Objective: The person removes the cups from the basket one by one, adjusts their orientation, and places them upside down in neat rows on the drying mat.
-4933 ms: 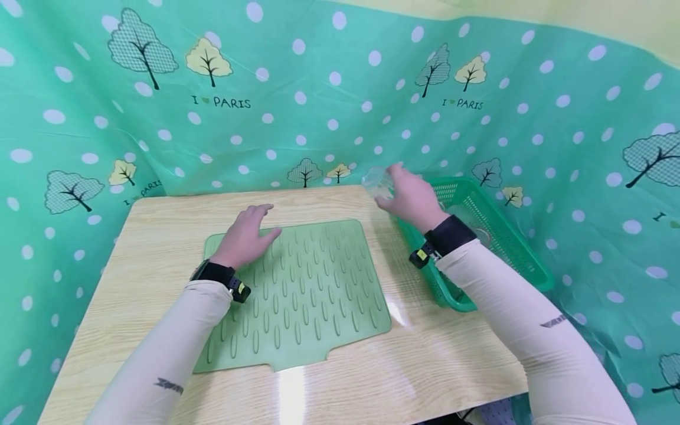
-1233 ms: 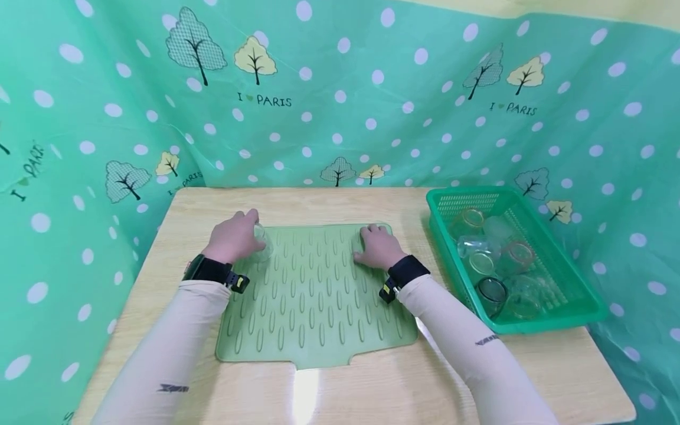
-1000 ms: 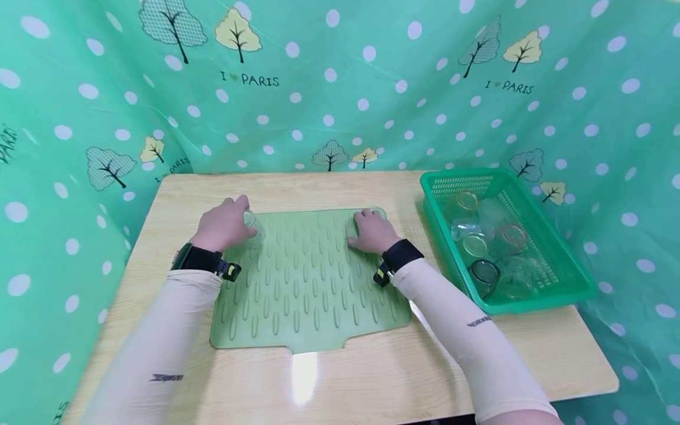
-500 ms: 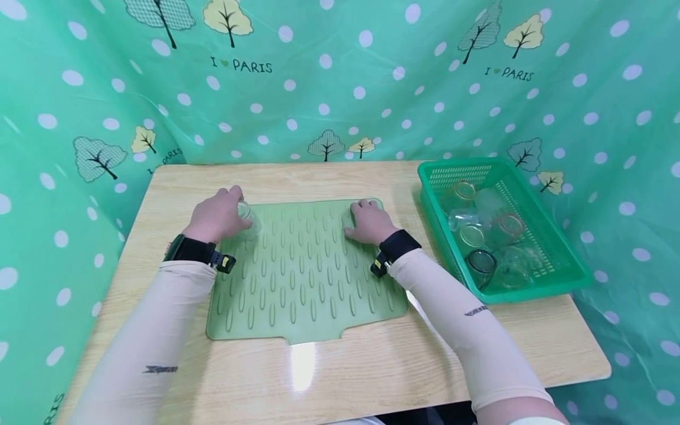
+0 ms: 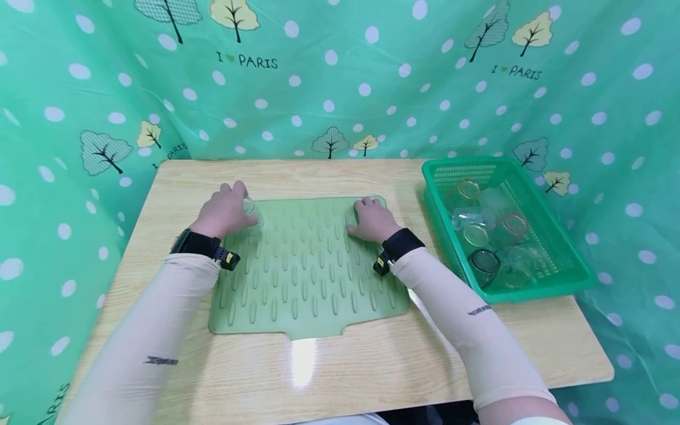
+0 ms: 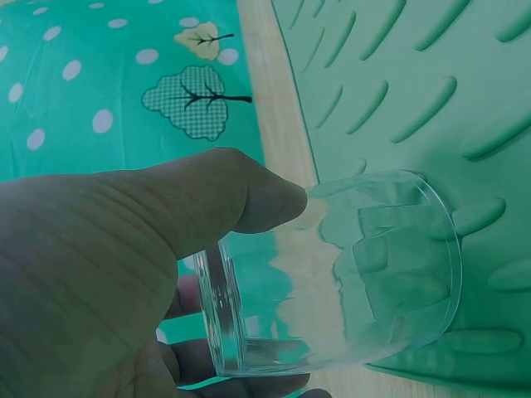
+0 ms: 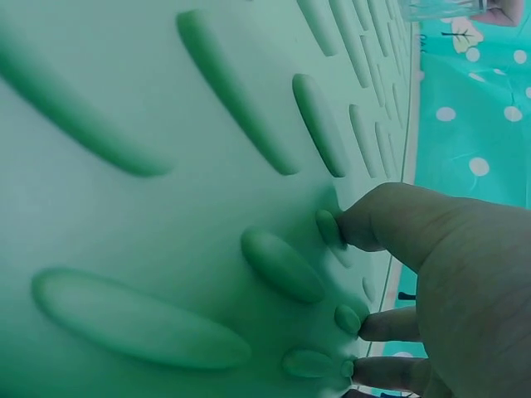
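Observation:
My left hand (image 5: 223, 211) grips a clear glass (image 6: 365, 274) at the far left corner of the green ridged mat (image 5: 313, 283). In the left wrist view the glass's thick base sits near my palm, with my thumb along one side and fingers along the other. Its rim faces the mat, so the glass is bottom up. My right hand (image 5: 372, 221) rests at the mat's far right corner, and in the right wrist view its fingertips (image 7: 357, 228) touch the ridged surface with nothing held.
A green plastic basket (image 5: 558, 292) stands on the right of the wooden table (image 5: 239, 378). Several glasses lie in it, among them a dark one (image 5: 484, 261) and one with a pinkish rim (image 5: 514, 225). A dotted green curtain (image 5: 297, 71) closes off the back and sides.
Earlier my right hand held a clear glass beside the basket while my left was without one. Now my left grips a glass and my right touches the mat; over the last second both stay put.

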Available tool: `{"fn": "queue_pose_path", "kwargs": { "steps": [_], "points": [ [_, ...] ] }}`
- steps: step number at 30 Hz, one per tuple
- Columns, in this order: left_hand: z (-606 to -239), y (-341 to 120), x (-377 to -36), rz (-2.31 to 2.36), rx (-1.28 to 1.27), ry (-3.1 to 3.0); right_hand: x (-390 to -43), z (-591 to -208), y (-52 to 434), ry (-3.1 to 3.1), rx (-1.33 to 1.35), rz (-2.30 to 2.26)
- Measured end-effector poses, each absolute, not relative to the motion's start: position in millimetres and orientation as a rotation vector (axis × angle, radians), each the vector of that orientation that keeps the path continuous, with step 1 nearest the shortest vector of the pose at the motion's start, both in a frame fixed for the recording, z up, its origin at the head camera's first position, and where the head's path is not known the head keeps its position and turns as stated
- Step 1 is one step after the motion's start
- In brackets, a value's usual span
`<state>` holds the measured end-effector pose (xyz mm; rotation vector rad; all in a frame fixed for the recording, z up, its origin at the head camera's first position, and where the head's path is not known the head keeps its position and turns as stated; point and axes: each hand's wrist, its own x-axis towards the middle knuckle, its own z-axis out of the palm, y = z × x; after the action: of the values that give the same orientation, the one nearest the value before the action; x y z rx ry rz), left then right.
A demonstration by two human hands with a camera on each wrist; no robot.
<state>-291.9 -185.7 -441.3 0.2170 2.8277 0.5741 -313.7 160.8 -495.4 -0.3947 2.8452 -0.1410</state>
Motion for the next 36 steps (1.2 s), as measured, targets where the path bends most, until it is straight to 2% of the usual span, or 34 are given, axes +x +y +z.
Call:
{"fn": "queue_pose_path", "kwargs": {
  "steps": [18,36],
  "points": [
    [-445,-177,-287,0.561,0.202,2.85,-308,-499,162,2.85,-0.393,-0.174],
    [-461,-130,-284,0.766,0.585,3.005,-299,-502,166,2.913,-0.459,-0.207]
  ]
}}
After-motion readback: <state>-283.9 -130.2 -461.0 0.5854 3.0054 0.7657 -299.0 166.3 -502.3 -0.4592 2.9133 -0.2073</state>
